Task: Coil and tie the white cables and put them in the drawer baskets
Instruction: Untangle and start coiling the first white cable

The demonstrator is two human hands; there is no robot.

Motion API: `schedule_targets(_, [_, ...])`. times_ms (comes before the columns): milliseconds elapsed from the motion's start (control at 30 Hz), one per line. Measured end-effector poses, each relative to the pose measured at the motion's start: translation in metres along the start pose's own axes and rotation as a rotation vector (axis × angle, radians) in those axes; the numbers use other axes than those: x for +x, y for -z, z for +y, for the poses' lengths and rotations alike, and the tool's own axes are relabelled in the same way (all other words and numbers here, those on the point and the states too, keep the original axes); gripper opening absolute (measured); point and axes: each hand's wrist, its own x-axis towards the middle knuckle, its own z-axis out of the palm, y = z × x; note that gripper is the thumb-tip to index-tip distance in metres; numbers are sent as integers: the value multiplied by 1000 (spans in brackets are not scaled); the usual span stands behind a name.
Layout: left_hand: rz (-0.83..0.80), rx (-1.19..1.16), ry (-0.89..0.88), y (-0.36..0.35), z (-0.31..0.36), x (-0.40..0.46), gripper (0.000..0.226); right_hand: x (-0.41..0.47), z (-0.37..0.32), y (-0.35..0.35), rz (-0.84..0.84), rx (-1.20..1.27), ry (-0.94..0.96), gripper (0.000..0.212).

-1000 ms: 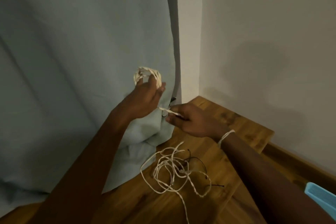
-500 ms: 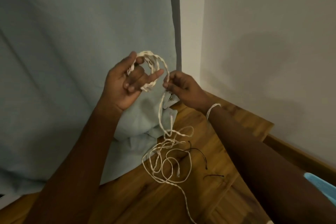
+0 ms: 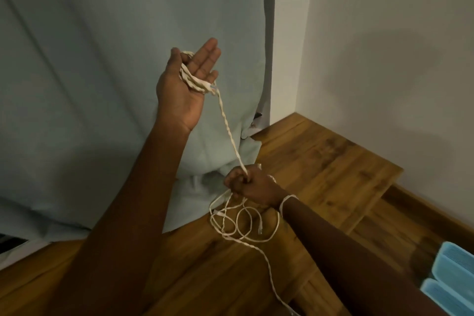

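My left hand (image 3: pixel 186 84) is raised, palm toward me, fingers stretched out, with a few turns of twisted white cable (image 3: pixel 194 79) wound around the palm. One strand of that cable (image 3: pixel 229 133) runs taut down to my right hand (image 3: pixel 247 183), which is closed on it just above the floor. Below the right hand the rest of the white cable lies in loose loops (image 3: pixel 243 223) on the wooden floor, and one end trails toward the bottom edge.
A pale blue curtain (image 3: pixel 102 84) hangs at the left and bunches on the wooden floor (image 3: pixel 320 167). White walls meet in a corner at the right. Light blue baskets (image 3: pixel 454 272) show at the lower right edge.
My right hand has dropped from beside the left hand down to the floor, pulling a strand taut. My left hand has opened its fingers and turned palm up, coil still on it.
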Motion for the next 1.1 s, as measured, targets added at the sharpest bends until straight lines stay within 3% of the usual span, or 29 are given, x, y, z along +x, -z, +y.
schedule_targets(67, [54,-49,-28,12,4,2,42,-3,15,7,226,-24,-6,13])
schedule_targets(133, [116,-68,-57,23,9,4,41,-6,27,18,310,21,-67,18])
schedule_targets(300, [180,53,-50,37,5,6,39,-9,25,31,336,110,-65,26])
schedule_targets(500, [121,136,58,39,-10,0,33,3,-4,43,336,410,-97,40])
schedule_targets(567, [83,144,80,37,-15,-2,35,7,-7,42,338,312,-97,39])
schedule_targets(667, [56,103,47,32,-17,-2,34,6,-21,37,215,-31,-105,39])
schedule_targets(800, [90,116,-71,31,-7,7,30,2,-30,28,-190,-421,-183,38])
schedule_targets(867, [101,155,-98,36,1,11,31,-2,-24,32,-248,-471,-207,31])
schedule_targets(933, [63,185,-69,42,9,10,34,-9,-19,41,-136,-237,-262,27])
schedule_targets(1033, [5,213,-18,49,16,8,39,-18,-20,58,11,582,-311,27])
schedule_targets(1100, [0,339,6,52,10,7,35,-20,-25,71,80,662,-251,26])
